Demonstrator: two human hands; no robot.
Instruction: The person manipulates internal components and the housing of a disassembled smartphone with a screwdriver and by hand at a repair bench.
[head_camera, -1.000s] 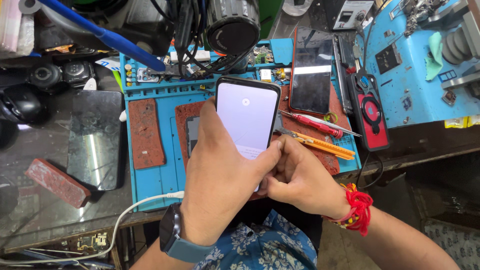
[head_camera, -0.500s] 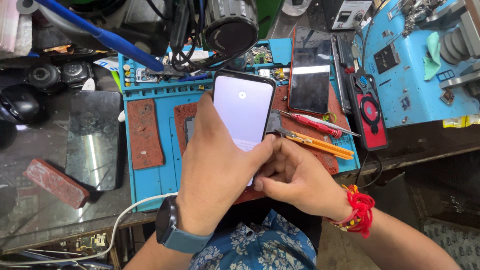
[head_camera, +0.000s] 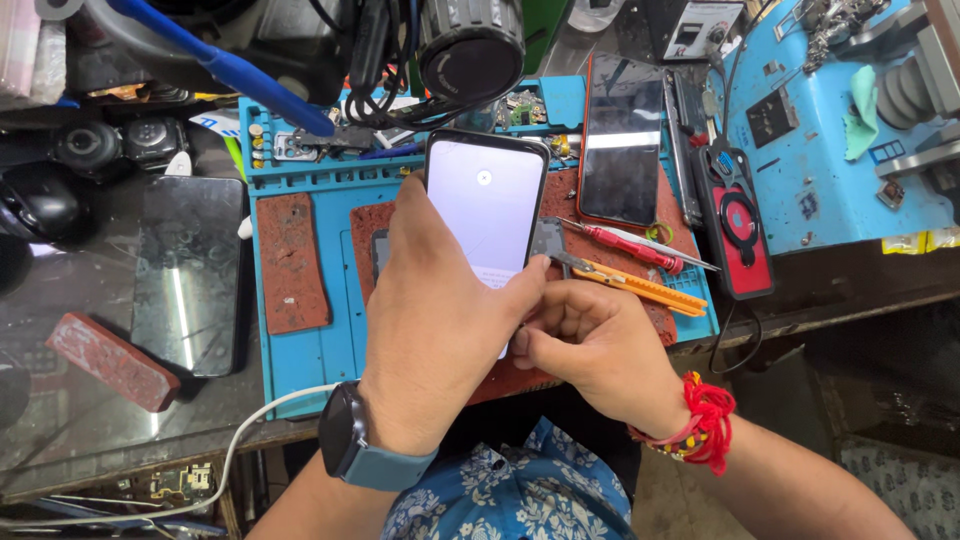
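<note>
Left hand (head_camera: 430, 330) fingers wrap the lit smartphone (head_camera: 488, 205); right hand (head_camera: 590, 345) fingers pinch its lower edge at five o'clock. Screen glows; screwdriver (head_camera: 630, 243) lies unused.

Black-framed smartphone (head_camera: 487, 205), screen lit pale lilac-white w/ small round icon near top centre. Held upright, screen up, above blue repair mat, lower part hidden behind left hand (head_camera: 430, 330). Right hand (head_camera: 590, 345) at lower right edge, fingertips against phone's side.
</note>
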